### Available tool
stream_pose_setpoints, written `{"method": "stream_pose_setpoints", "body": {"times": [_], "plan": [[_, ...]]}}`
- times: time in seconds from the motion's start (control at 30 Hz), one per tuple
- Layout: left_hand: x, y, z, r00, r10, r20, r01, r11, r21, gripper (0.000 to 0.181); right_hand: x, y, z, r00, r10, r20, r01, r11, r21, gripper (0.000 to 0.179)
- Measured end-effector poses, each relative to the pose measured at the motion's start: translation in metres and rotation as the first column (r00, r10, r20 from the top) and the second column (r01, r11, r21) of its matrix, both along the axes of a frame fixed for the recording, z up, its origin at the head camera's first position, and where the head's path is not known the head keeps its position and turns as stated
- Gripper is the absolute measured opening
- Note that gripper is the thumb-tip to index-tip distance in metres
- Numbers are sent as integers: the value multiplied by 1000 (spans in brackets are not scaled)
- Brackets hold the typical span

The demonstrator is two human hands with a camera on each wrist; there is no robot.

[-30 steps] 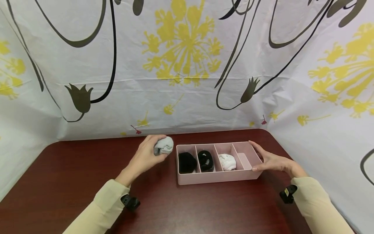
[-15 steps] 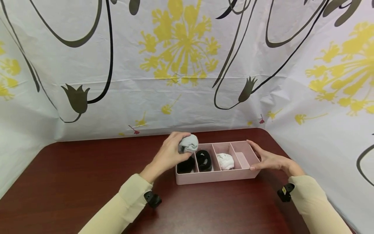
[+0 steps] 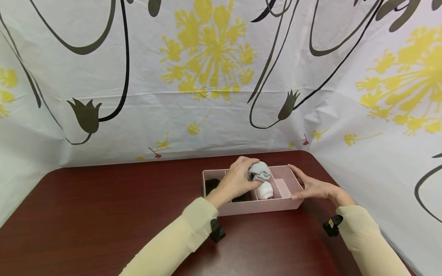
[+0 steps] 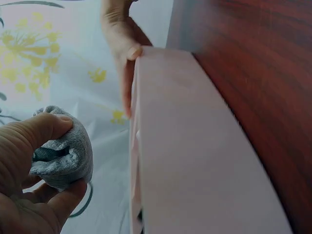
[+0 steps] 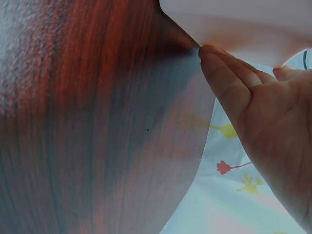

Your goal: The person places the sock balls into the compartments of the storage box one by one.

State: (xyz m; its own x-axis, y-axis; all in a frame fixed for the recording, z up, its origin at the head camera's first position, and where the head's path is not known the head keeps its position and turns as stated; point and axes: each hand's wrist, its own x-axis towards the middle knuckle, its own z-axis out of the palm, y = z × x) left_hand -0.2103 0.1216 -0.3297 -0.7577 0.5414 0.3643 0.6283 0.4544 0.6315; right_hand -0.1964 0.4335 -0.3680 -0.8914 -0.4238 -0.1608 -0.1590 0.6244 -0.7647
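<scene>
My left hand (image 3: 238, 178) holds a rolled-up grey sock (image 3: 259, 171) between thumb and fingers, above the pink divided box (image 3: 260, 207). In the left wrist view the grey sock (image 4: 68, 151) is apart from the box wall (image 4: 190, 141). Just below it in the head view, a rolled white sock (image 3: 264, 191) lies in the third compartment. A dark rolled item (image 3: 211, 185) sits in the leftmost one; the second is mostly hidden behind my left hand. My right hand (image 3: 315, 188) grips the box's right end, thumb and fingers spread across its corners.
The box stands on a dark red-brown table (image 3: 121, 207) near its back edge. The rightmost compartment (image 3: 287, 183) shows bare pink plastic. Behind and at the sides hangs a white cloth (image 3: 145, 96) with yellow and grey floral prints.
My left hand has carried the grey sock rightward, from left of the box to above the white sock. The right hand keeps its grip on the box end.
</scene>
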Motion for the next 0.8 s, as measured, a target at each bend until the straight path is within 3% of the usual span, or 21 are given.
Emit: {"method": "stream_pose_setpoints", "body": {"times": [0.37, 0.8], "plan": [[-1, 44, -10, 999, 18, -52, -21, 998, -61, 55, 1, -2, 0, 1000, -3, -8, 4, 999, 39, 109], [0, 72, -21, 996, 29, -81, -38, 994, -102, 50, 3, -3, 2, 1000, -18, -13, 18, 998, 57, 111]]}}
